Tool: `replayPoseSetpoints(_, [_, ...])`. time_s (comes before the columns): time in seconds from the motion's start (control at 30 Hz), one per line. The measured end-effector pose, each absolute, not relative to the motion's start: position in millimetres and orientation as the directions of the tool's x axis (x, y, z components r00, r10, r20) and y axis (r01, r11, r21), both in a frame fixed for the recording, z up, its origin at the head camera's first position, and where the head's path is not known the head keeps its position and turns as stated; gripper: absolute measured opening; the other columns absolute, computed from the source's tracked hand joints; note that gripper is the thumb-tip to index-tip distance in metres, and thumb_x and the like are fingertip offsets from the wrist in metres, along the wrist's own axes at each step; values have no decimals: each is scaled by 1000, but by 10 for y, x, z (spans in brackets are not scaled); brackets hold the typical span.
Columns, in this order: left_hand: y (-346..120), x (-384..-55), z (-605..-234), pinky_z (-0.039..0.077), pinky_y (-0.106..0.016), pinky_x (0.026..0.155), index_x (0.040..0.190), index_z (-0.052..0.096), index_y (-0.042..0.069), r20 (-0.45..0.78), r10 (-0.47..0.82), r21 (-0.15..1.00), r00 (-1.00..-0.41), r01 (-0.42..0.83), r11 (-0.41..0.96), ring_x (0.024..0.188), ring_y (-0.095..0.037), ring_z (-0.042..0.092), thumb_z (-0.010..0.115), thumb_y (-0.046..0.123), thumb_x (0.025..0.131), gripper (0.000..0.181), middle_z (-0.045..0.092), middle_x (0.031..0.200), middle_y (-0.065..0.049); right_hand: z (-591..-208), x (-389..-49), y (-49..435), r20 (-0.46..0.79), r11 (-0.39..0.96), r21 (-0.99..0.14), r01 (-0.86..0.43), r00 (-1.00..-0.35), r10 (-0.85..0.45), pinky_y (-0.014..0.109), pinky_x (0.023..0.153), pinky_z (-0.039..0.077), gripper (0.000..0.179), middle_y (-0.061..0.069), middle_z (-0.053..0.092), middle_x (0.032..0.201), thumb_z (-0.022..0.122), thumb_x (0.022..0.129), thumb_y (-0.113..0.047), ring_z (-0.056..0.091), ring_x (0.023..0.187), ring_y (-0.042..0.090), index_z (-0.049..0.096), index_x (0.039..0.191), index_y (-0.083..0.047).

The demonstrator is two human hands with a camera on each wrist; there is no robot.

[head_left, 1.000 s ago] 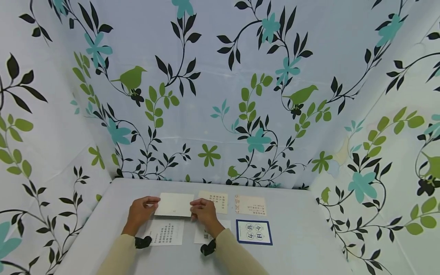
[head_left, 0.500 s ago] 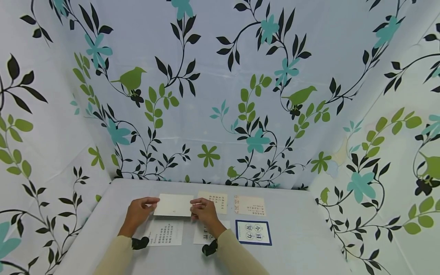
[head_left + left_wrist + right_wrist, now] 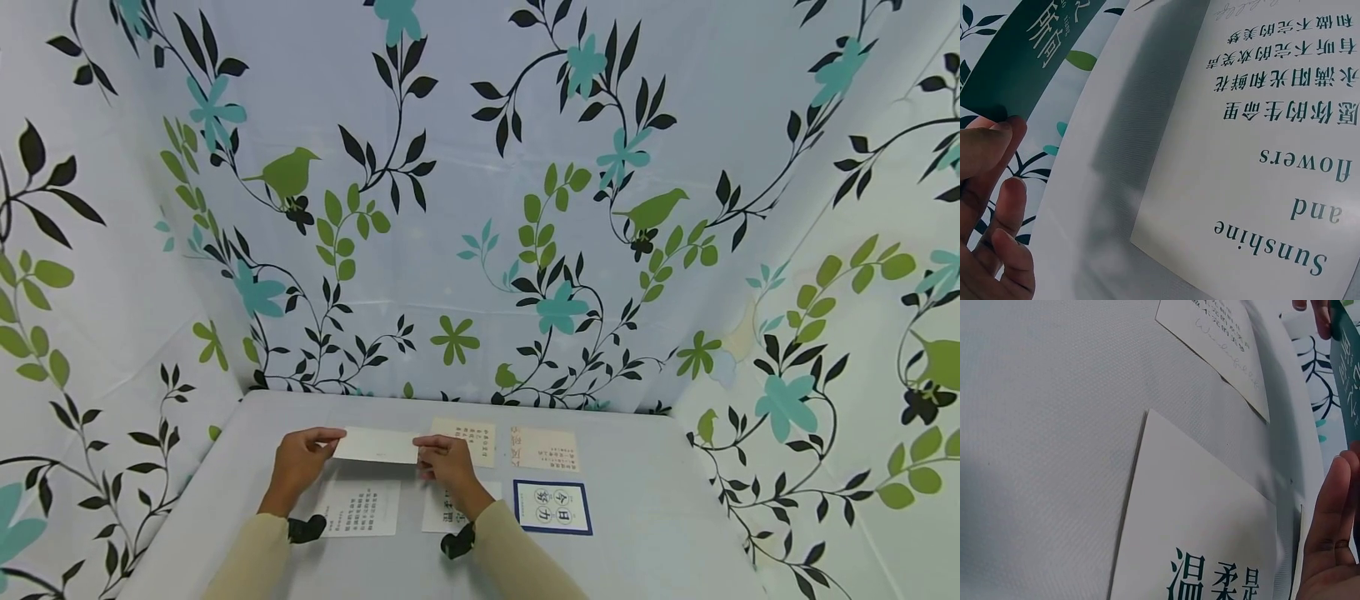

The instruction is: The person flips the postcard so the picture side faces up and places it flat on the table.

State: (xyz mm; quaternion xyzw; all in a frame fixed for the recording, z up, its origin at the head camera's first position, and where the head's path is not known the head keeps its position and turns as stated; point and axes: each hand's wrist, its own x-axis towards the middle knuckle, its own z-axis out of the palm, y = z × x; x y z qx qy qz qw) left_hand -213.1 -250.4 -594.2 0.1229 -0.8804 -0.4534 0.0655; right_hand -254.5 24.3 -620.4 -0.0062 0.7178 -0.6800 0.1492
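Both hands hold one card [image 3: 377,446] above the table, each by a side. Its off-white face shows in the head view, tilted and foreshortened; its dark green underside [image 3: 1022,59] with white characters shows in the left wrist view. My left hand [image 3: 297,465] pinches the left side between thumb and fingers. At the opposite side, my right hand [image 3: 452,472] grips the edge, its thumb partly hidden. Below lies a white card [image 3: 362,507] printed with characters and "Sunshine and flowers". Another white card [image 3: 1204,487] with large green characters lies partly under my right hand and wrist.
Behind my right hand is a cream card [image 3: 480,442] with dark writing. Farther right lie a cream card with orange writing [image 3: 545,448] and a blue-bordered card [image 3: 553,507]. Patterned curtain [image 3: 450,250] encloses the white table [image 3: 645,500] at back and sides.
The held card has tilted, its near edge rising, so its off-white face looks narrower. My left hand has shifted slightly left; my right hand has barely moved.
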Motion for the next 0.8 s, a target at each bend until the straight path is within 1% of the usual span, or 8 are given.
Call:
replayPoseSetpoints(0.1, [-2497,-2132,-5935,45,-27,69,120,81,14,6,-287,819,-958,-160,551,92,-23,59,70,11,102,22,78,117,-10,-6199,-2540,244,-202,73,-979,190,-957,-210,39,78,63,17,5,79,97,71,101,-13,73,84,15,81,115,-13])
replayPoseSetpoints(0.23, [-2496,-2141,-5931,45,-27,69,119,81,13,14,-292,816,-956,-158,556,91,-23,58,71,11,101,21,78,116,-10,-6193,-2532,247,-196,76,-980,183,-959,-207,35,77,62,19,9,79,105,71,101,-13,75,93,23,81,117,-12])
replayPoseSetpoints(0.33, [-2494,-2141,-5920,45,-27,69,118,81,14,15,-292,812,-956,-159,562,91,-22,58,72,13,100,20,79,116,-10,-6191,-2533,247,-193,75,-981,181,-960,-204,33,76,61,19,8,81,110,71,101,-14,76,97,26,81,117,-13])
replayPoseSetpoints(0.5, [-2491,-2150,-5914,45,-28,70,118,81,13,16,-286,811,-958,-155,565,90,-21,59,73,18,101,20,79,115,-9,-6203,-2552,244,-200,69,-979,190,-961,-192,34,78,62,15,2,83,107,74,100,-16,77,93,22,81,113,-14])
replayPoseSetpoints(0.7, [-2492,-2183,-5943,48,-32,76,118,79,8,26,-280,810,-960,-144,568,96,-24,61,73,18,101,21,78,114,-13,-6223,-2559,242,-215,74,-976,204,-961,-177,34,78,63,13,2,83,104,74,100,-17,77,95,24,79,110,-13])
replayPoseSetpoints(0.8, [-2482,-2191,-5949,47,-32,77,119,79,8,16,-285,808,-958,-155,568,96,-24,60,73,18,101,21,77,114,-12,-6232,-2565,236,-222,66,-975,213,-959,-176,34,79,63,12,2,83,102,74,100,-18,77,95,25,79,110,-13])
